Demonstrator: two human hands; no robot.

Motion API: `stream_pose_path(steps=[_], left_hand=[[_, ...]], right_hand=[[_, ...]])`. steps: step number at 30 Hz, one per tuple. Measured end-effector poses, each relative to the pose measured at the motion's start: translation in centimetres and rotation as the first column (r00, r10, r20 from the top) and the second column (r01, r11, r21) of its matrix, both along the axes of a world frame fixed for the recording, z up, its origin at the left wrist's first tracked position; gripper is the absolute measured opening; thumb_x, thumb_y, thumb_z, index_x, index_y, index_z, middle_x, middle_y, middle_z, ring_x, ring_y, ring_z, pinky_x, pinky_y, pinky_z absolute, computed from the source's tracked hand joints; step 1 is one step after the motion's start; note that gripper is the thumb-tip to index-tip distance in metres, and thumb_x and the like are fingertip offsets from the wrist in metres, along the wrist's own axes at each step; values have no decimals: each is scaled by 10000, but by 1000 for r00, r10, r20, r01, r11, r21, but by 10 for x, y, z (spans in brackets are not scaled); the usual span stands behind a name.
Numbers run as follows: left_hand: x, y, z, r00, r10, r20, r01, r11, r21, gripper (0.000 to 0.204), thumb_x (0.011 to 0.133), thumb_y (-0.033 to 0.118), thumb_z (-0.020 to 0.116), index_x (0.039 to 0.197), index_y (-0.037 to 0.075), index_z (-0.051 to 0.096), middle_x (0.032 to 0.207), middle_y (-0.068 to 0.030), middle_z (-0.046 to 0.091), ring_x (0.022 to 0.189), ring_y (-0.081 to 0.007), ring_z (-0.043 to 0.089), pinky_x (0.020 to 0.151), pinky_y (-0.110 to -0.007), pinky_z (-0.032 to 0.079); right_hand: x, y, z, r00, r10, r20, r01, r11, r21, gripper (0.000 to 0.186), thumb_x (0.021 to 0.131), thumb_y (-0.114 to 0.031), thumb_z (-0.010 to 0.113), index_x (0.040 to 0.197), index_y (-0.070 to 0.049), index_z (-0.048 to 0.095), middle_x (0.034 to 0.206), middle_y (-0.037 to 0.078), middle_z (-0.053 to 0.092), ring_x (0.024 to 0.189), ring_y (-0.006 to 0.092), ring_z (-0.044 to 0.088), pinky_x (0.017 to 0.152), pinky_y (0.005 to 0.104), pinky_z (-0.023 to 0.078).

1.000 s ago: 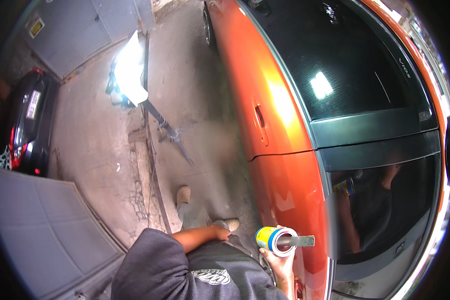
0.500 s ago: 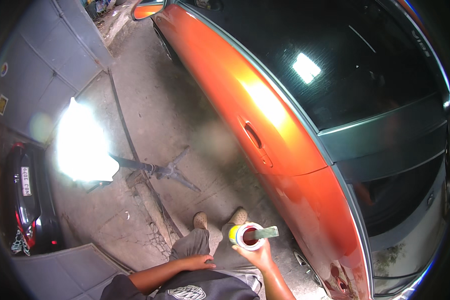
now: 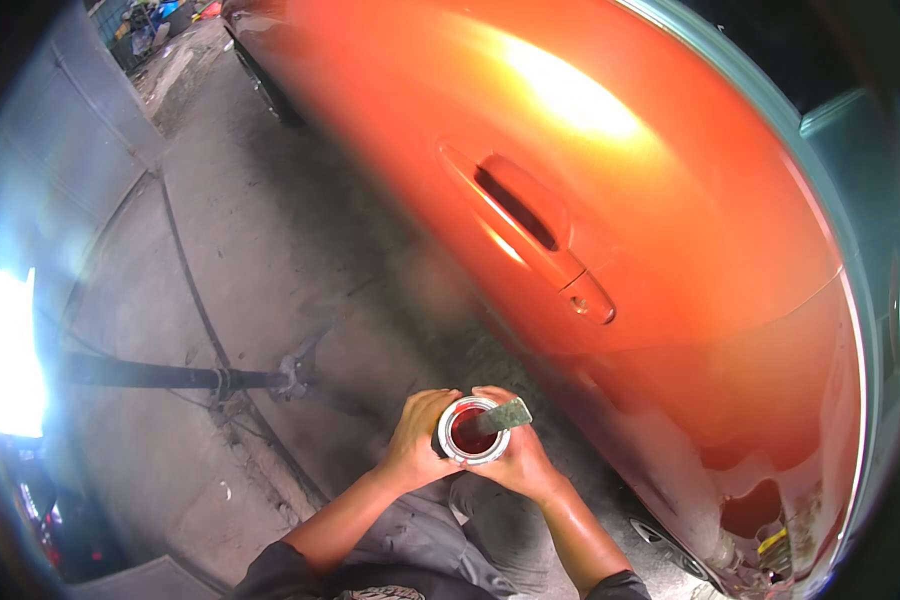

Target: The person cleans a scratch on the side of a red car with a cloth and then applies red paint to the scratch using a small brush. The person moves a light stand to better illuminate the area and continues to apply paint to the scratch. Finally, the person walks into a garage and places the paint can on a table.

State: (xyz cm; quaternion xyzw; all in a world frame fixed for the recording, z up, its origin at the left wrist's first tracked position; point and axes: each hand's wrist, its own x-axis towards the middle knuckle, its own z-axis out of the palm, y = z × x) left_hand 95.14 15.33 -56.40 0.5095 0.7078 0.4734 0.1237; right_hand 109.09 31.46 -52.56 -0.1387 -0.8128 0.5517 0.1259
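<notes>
A small open can (image 3: 467, 431) holds dark red paint, and a flat grey stirring stick (image 3: 503, 416) leans out of it to the right. My left hand (image 3: 417, 437) wraps the can's left side. My right hand (image 3: 521, 457) grips its right side, fingers by the stick. I hold the can low, just in front of an orange car door (image 3: 610, 230). The door's handle (image 3: 526, 212) is above the can.
The car's lower rear panel (image 3: 760, 510) shows a dark damaged patch. A black lamp stand (image 3: 180, 377) lies across the concrete floor at left, with a bright work light (image 3: 0, 350) at its end. A grey wall (image 3: 60, 150) runs at far left.
I have crouched much closer to the door. My left hand has come up onto the can, which only my right hand held before.
</notes>
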Motion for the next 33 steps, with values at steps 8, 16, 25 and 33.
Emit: stream_pose_path(steps=[8,16,25,33], left_hand=[[-4,41,-125,964,-136,230,86,973,216,754,778,171,933,1414,9,562,1380,-151,628,1269,-309,619,1085,-439,501],[-11,40,-186,705,-457,543,314,887,338,759,798,108,941,1434,19,538,1394,-125,632,1276,-237,635,1109,-418,515],[-24,26,-167,486,-582,652,482,801,355,790,764,71,897,1463,19,533,1341,-107,654,1275,-222,622,1159,-435,449],[-17,16,-171,653,-424,628,329,905,269,779,701,81,996,1344,21,561,1274,-86,665,1142,-176,678,967,-352,571]], right_hand=[[-1,19,-96,994,-75,80,61,985,161,1010,706,-453,972,1489,-14,509,1524,224,521,1420,407,525,1168,487,450],[30,-1,-142,984,-166,-71,179,947,267,901,756,-378,949,1454,-3,519,1435,228,564,1350,404,553,1148,485,461],[48,-35,-149,965,-249,-79,257,961,105,732,854,-246,884,1446,-28,513,1412,197,548,1316,349,566,1130,458,490],[50,-37,-160,972,-221,-76,230,962,149,744,886,-239,869,1486,-9,495,1423,190,533,1287,302,588,1097,428,507]])
